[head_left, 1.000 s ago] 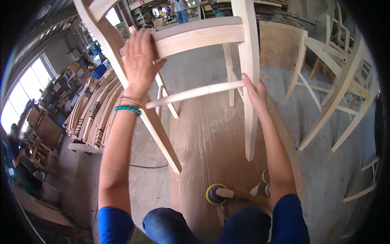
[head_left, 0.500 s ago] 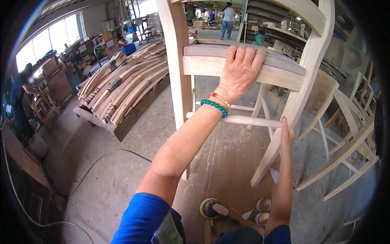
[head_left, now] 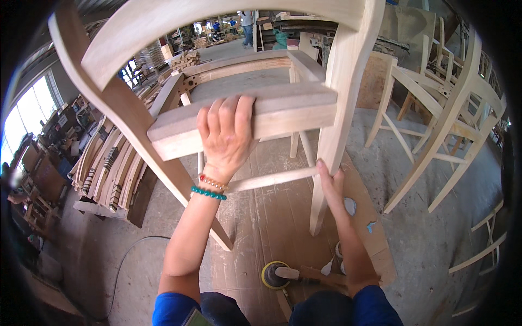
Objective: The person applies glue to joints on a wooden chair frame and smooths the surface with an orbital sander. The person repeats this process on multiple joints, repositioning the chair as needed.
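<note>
An unfinished wooden chair frame (head_left: pixel 348 70) without a seat panel stands tilted before me, its curved back toward me. My left hand (head_left: pixel 225 136) wraps over the seat rail (head_left: pixel 296 111) at the chair's back, fingers on top. Bead bracelets (head_left: pixel 209 194) circle that wrist. Lower down, my right hand (head_left: pixel 330 176) holds the right chair leg (head_left: pixel 321 204), beside the end of the round stretcher (head_left: pixel 272 179). Its thumb shows against the leg; the other fingers are partly hidden. Below lies a round sander (head_left: pixel 275 274) with a yellow-edged pad.
Cardboard (head_left: pixel 250 233) covers the floor under the chair. More unfinished chairs (head_left: pixel 402 81) stand to the right. Curved wooden parts (head_left: pixel 114 168) are stacked on the left, with a hose (head_left: pixel 122 266) on the floor nearby. A person (head_left: pixel 247 27) stands far back.
The chair has turned and shifted left in my view, bringing its seat frame into sight. Both hands keep their hold and move left with it. My view has shifted too.
</note>
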A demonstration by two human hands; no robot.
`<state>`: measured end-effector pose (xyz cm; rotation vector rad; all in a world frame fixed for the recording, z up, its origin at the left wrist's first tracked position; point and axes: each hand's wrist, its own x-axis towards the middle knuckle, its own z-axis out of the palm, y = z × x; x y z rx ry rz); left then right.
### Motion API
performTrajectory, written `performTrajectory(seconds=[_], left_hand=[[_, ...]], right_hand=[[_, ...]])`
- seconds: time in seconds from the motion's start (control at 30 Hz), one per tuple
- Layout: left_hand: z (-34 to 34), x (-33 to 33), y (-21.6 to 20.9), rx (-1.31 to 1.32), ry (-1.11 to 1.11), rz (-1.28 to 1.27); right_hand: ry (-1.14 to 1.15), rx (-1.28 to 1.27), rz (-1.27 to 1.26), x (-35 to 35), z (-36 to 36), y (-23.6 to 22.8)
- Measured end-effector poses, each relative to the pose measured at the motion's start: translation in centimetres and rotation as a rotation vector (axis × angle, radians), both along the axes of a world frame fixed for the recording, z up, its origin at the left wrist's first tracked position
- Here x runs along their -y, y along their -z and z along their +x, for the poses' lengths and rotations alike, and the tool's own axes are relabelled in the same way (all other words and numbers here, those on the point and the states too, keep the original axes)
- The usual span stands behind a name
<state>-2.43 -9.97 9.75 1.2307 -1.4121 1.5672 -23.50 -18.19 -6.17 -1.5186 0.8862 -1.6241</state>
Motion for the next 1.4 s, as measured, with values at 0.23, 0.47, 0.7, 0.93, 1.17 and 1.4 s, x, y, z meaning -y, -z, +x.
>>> performTrajectory(seconds=[0.23,0.47,0.7,0.93,1.17,1.4], left_hand=[[8.6,-3.7,1.0,-0.032,-0.059,0.038],[19.7,-10.8,2.6,0.016,-0.123,0.095],[28.2,-15.2,5.9,0.109,-0.407,0.384],[28.8,-18.0,8.1,-0.016,-0.442,0.522],[28.3,-19.9,8.2,-0.053,-0.485,0.597],[27.7,-21.0,7.5,-0.055,-0.497,0.645]], right_hand=[[-0.225,-0.008,-0.031,-7.4,4.6,1.0],[-0.491,-0.548,-0.346,-10.1,5.6,-2.6],[0.064,-0.446,-0.7,2.5,5.3,-13.3],[0.296,-0.454,-1.014,6.0,12.2,-15.1],[0.354,-0.416,-1.061,5.6,12.0,-15.1],[0.368,-0.365,-0.965,5.3,12.7,-14.6]])
